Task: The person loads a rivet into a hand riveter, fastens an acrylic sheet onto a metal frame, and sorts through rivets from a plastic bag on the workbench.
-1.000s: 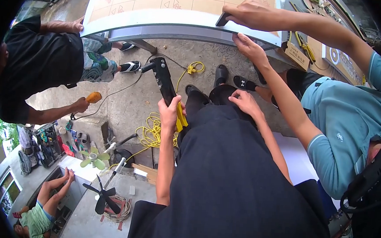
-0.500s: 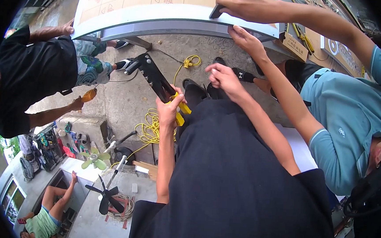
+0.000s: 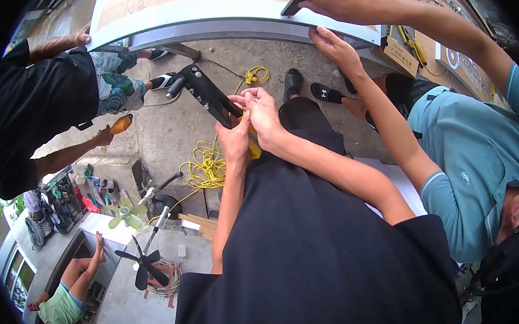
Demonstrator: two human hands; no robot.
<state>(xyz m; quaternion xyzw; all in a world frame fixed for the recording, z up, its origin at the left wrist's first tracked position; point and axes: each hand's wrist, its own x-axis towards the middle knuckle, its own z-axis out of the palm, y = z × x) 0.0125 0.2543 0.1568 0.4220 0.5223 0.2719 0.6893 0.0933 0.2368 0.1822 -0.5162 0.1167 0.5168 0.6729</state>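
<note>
My left hand [image 3: 235, 139] is closed around a hand riveter [image 3: 207, 95] with a black body and yellow handles, held at a slant in front of me with its head toward the upper left. Close against it, my right hand [image 3: 264, 117] overlaps the handle side, its fingertips pinched together beside my left thumb. Whatever those fingertips hold, if anything, is too small to make out. Beyond the riveter stands a metal-edged panel frame [image 3: 234, 13] backed with brown printed board. A person in a blue shirt presses a dark block [image 3: 292, 6] on its edge.
Another person at the left rests a hand on the panel's corner and holds an orange-handled tool [image 3: 121, 124]. A yellow cord [image 3: 206, 167] lies coiled on the concrete floor. Fans [image 3: 144, 263] stand at the lower left, and a cardboard box [image 3: 398, 56] is at the upper right.
My right hand has moved left and down to meet my left hand at the riveter, its fingers now pinched. The riveter has shifted slightly left and up; the dark block has moved slightly left.
</note>
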